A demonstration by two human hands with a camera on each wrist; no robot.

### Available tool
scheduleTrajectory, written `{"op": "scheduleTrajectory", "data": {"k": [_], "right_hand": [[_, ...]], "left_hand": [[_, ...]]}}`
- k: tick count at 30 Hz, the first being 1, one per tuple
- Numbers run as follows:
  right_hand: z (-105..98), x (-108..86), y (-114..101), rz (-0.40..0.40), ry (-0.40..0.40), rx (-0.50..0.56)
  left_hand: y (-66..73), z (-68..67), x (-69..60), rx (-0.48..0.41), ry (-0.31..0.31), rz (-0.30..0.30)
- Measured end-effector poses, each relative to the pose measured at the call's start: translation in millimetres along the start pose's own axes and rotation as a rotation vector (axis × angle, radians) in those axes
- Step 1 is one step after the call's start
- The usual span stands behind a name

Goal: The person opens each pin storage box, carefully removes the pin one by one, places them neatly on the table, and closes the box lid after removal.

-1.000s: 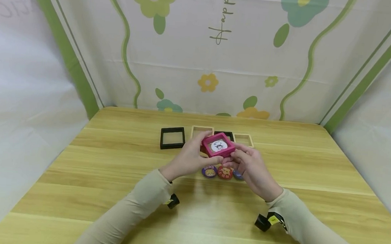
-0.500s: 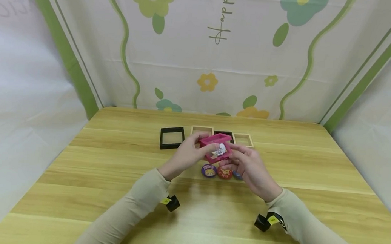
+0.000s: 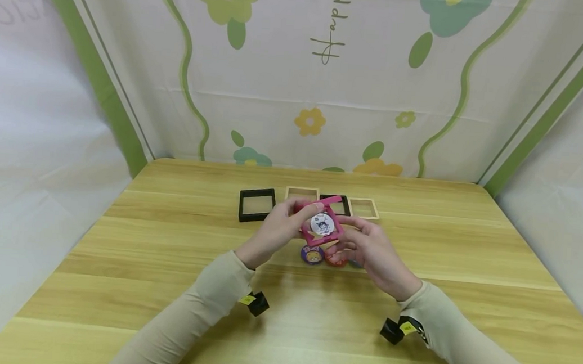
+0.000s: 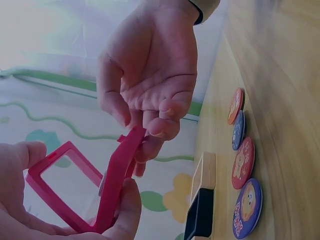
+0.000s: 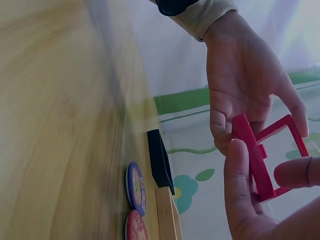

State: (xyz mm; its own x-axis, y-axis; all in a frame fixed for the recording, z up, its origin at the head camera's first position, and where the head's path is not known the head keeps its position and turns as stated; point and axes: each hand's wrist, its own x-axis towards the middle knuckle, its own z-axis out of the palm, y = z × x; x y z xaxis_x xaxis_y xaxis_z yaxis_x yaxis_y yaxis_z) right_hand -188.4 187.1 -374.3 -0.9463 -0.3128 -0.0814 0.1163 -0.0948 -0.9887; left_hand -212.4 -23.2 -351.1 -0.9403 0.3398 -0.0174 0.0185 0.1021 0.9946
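Both hands are raised over the table around a pink hinged display frame [image 3: 317,242], whose two halves stand apart at an angle. A white round badge [image 3: 322,224] with a cartoon figure lies in its lower half. My left hand [image 3: 279,229] grips the frame's left side, thumb across the front and fingers behind. At the right edge my right hand [image 3: 379,260] holds the frame with curled fingers. In the left wrist view, the pink frame [image 4: 118,175] shows its spread halves; the badge is mostly hidden there.
Behind the hands stand a large black frame [image 3: 257,218], a small black frame [image 3: 342,207] and two light wooden-coloured frames [image 3: 363,208]. Below the hands lie several round badges: purple [image 3: 312,255], red [image 3: 336,258], blue [image 4: 239,130] and orange [image 4: 235,106].
The pink frame was shut one second ago and then parted into two halves. Its halves now stand wider apart, with the badge facing up. My left thumb has moved off the badge toward the upper edge.
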Motion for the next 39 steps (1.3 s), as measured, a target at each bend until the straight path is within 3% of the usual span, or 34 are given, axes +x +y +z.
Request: {"op": "scheduleTrajectory", "data": {"k": [5, 12, 17, 23, 30, 39], "right_hand": [[-2.7, -0.1, -4.2, -0.037, 0.052, -0.132], [-5.6, -1.0, -7.9, -0.166, 0.18, -0.476], [-4.5, -1.0, -6.1, -0.295, 0.183, -0.637], [-3.7, 0.6, -2.1, -0.393, 0.136, -0.698], [-4.8, -0.5, -2.2, -0.412, 0.119, -0.743], [-4.1, -1.3, -3.7, -0.39, 0.113, -0.72]], "left_hand": [[0.6, 1.1, -1.1, -0.039, -0.024, -0.002], [1.1, 3.1, -2.3, -0.081, -0.048, -0.015], [0.9, 4.3, -4.5, -0.108, -0.065, -0.021], [2.0, 6.3, -6.1, -0.114, -0.08, -0.025], [3.7, 7.6, -6.3, -0.118, -0.103, -0.031], [2.5, 8.8, -6.5, -0.113, -0.098, -0.043]]}}
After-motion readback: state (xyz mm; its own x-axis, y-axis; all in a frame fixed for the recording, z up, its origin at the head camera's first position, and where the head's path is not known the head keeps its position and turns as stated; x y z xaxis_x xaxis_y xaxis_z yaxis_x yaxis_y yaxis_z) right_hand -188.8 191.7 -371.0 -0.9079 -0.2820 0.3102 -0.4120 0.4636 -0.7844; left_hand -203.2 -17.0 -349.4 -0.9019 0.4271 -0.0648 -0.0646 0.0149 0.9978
